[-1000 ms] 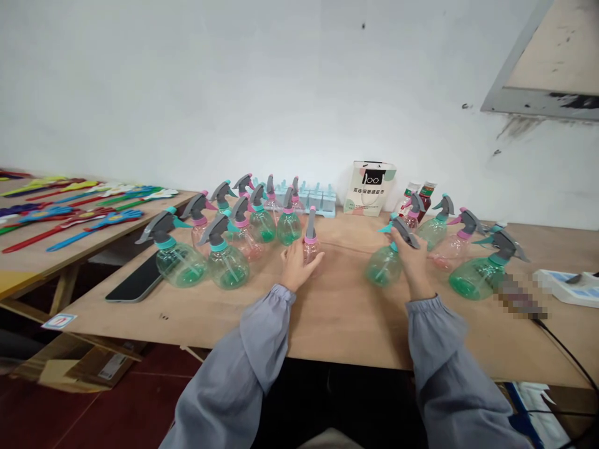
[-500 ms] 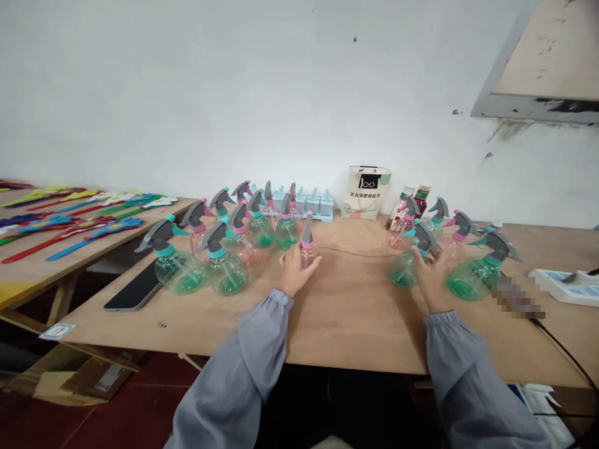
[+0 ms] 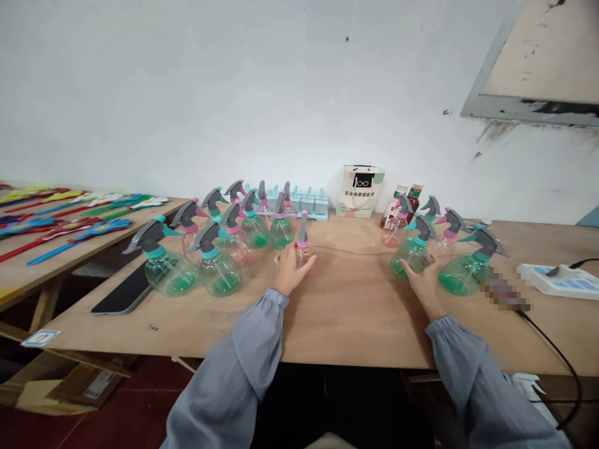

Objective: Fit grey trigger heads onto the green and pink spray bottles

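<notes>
My left hand is wrapped around a pink spray bottle, which stands upright with its grey trigger head above my fingers. On the right, my right hand grips the lower body of a green spray bottle with a grey and turquoise head; the fingers are partly hidden. Close beside that hand stands another green spray bottle, and a pink spray bottle is just behind. Several more pink and green bottles crowd the left side, among them a green spray bottle nearest my left hand.
A black phone lies at the table's left. Along the wall stand a light-blue rack, a paper bag and red-brown bottles. A white tray is at right. Colourful hand-shaped items cover the neighbouring table.
My right hand has moved down from near the green spray bottle's neck to its lower body. My left hand stays on the pink spray bottle. The whole view has shifted slightly.
</notes>
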`<state>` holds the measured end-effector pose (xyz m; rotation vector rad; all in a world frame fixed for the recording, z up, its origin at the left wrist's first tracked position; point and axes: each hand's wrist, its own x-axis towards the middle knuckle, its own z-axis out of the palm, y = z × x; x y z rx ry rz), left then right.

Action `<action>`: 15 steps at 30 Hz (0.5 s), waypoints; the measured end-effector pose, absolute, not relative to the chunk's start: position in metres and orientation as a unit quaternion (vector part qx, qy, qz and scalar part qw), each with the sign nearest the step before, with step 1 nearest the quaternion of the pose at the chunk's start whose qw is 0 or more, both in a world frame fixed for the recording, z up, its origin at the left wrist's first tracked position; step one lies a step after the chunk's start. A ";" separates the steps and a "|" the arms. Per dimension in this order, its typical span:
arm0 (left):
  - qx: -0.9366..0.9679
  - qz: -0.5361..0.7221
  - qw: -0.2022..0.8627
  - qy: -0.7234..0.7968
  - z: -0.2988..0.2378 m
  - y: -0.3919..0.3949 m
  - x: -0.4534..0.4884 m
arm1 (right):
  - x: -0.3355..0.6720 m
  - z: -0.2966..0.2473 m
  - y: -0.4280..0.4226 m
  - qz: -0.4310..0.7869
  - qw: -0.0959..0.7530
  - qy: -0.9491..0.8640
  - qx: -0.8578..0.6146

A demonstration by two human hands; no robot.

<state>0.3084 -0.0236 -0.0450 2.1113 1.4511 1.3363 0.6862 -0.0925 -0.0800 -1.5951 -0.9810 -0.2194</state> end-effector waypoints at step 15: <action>0.724 0.460 0.153 0.490 -0.042 -0.028 0.308 | 0.688 -0.058 -0.085 -0.121 0.564 -0.430 -0.694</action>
